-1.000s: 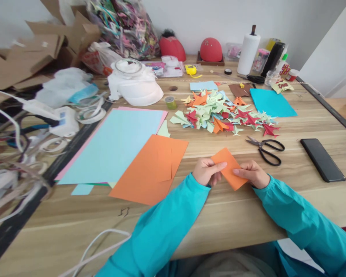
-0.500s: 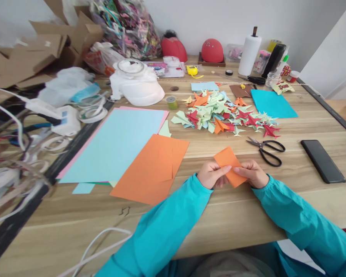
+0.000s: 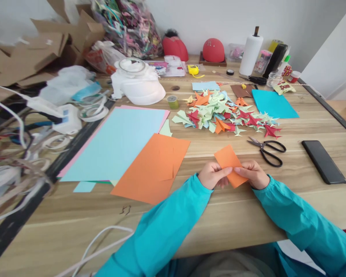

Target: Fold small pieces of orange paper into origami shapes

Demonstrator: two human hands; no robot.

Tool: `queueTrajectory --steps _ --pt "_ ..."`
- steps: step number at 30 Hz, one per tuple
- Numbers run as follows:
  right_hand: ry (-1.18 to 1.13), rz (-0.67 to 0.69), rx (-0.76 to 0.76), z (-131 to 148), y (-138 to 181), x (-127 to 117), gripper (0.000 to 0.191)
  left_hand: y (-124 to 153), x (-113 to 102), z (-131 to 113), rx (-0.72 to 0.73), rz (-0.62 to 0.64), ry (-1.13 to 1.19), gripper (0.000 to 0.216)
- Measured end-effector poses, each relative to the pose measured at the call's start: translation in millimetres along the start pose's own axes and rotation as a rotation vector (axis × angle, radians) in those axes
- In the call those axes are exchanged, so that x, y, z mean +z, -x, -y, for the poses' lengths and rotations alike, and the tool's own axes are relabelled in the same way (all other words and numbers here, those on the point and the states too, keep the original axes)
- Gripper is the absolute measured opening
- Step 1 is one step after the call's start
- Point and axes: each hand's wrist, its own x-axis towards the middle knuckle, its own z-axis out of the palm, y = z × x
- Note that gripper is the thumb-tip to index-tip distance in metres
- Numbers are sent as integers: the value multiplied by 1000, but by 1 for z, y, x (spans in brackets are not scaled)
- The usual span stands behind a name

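Note:
A small folded piece of orange paper (image 3: 228,157) is pinched between both hands above the near side of the table. My left hand (image 3: 215,175) grips its left edge, thumb on top and the other fingers curled beneath. From the right, my right hand (image 3: 253,174) holds the lower right part, its thumb tip close to the left thumb. Left of the hands lie larger orange sheets (image 3: 144,177), partly over a light blue sheet (image 3: 115,142). Beyond the hands spreads a heap of folded paper shapes (image 3: 216,109) in green, red, orange and blue.
Black-handled scissors (image 3: 268,150) lie just beyond my right hand, with a phone (image 3: 323,161) farther right. A turquoise sheet (image 3: 273,104) is at the back right. White cables and a power adapter (image 3: 67,119) crowd the left edge. A white cap (image 3: 144,90) stands behind the sheets.
The orange paper's upper end looks slightly shifted between the fingers. Both hands keep the same grip, and the whole view has moved by a tiny amount.

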Motion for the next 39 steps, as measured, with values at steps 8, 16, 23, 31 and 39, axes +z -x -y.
queueTrajectory --steps 8,16,23,31,39 --pt "-2 0 -21 -3 0 -3 35 0 -3 0 64 -24 -45 45" --pt "-29 71 -51 1 2 3 31 1 1 0 26 72 2 46" --pt "-8 2 -36 -1 2 2 28 1 -1 3 67 -1 -92 44" --pt "-9 -1 -71 -1 2 2 28 1 3 3 36 65 -75 47" --pt "10 3 -109 5 3 5 32 2 3 1 24 50 -26 46"
